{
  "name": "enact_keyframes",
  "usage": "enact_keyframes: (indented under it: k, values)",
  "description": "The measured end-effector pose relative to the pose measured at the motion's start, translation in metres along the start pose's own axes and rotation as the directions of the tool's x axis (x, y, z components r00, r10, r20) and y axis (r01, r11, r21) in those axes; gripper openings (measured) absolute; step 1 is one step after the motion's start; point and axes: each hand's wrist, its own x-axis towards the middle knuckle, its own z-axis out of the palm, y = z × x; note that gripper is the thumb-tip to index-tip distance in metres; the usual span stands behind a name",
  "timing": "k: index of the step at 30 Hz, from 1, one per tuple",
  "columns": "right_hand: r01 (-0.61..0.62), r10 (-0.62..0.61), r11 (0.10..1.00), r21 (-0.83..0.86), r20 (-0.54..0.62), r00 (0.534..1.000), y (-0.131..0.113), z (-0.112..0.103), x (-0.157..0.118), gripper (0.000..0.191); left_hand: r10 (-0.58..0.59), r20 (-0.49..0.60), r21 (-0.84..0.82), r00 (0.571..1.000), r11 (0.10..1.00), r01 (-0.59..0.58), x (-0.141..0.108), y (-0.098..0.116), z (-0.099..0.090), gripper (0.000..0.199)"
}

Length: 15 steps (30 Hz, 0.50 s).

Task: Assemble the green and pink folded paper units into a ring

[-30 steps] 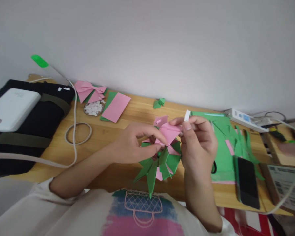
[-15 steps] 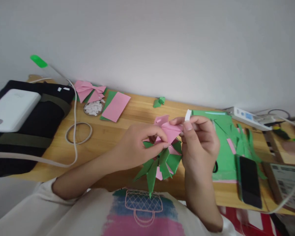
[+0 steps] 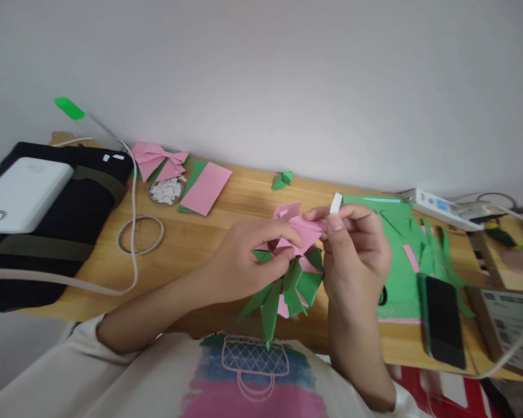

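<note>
Folded pink and green paper pieces, joined in one cluster [image 3: 295, 284], are held above the table near its front edge. My left hand [image 3: 248, 258] pinches a pink fold [image 3: 305, 235] at the top of the cluster between thumb and fingers. The right end of that fold is held by my right hand [image 3: 353, 247], whose thumb also presses a small white strip [image 3: 336, 203] against a finger. Green points of the cluster hang down below my left hand.
Pink and green sheets [image 3: 207, 188] lie behind, beside a dish of white bits [image 3: 166, 191]. At left are a white power bank [image 3: 24, 194] and a cable loop [image 3: 140, 235]. A phone [image 3: 443, 321] and green paper [image 3: 396, 261] are at right.
My left fingers have shifted slightly on the pink fold. The white strip in my right hand has moved a little to the right and leans more.
</note>
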Motion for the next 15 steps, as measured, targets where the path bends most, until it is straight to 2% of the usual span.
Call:
enact_keyframes:
  k: [5, 10, 15]
  values:
    - [0.002, -0.002, 1.0, 0.003, 0.009, 1.0, -0.001, 0.001, 0.0, 0.008, 0.019, 0.042, -0.053, 0.999, 0.998, -0.017, 0.001, -0.001, -0.003, 0.019]
    - [0.004, -0.004, 1.0, 0.013, 0.008, 1.0, 0.0, 0.0, 0.0, 0.007, 0.026, 0.243, -0.159, 0.97, 0.987, 0.013, 0.004, -0.004, -0.017, 0.023]
    - [-0.004, 0.004, 1.0, 0.016, 0.008, 1.0, 0.002, -0.002, 0.0, 0.007, 0.1, 0.389, -0.106, 0.916, 0.992, -0.063, 0.01, -0.011, -0.031, 0.029]
